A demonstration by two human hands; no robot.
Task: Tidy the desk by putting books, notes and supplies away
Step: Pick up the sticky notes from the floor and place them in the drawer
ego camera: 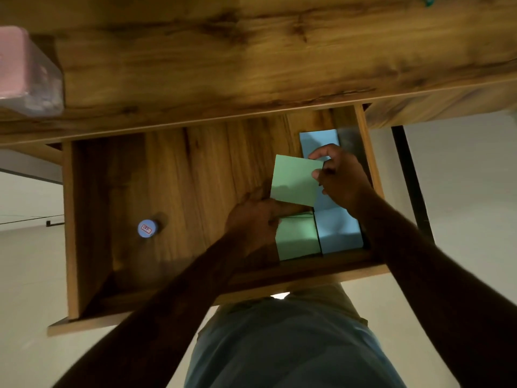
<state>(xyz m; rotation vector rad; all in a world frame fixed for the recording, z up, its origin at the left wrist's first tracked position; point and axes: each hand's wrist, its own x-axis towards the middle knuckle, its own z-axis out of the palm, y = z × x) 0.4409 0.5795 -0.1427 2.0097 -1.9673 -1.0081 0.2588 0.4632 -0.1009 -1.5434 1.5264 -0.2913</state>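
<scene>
A person stands over the wooden desk, its drawer pulled wide open to take supplies. Blue sticky-note pads line the drawer's 3 o'clock wall, a green pad touching them at 9 o'clock. Both hands pinch one green sticky-note pad above that corner, right hand on its 3 o'clock edge, left hand beneath, apparently squaring it to fit. A blue-capped bottle stands well apart at 9 o'clock, obstructing nothing.

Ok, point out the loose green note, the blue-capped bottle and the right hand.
loose green note (pixel 293 180), head view, middle of the sheet.
blue-capped bottle (pixel 147 228), head view, labelled cap top.
right hand (pixel 342 177), head view, back of hand.
</scene>
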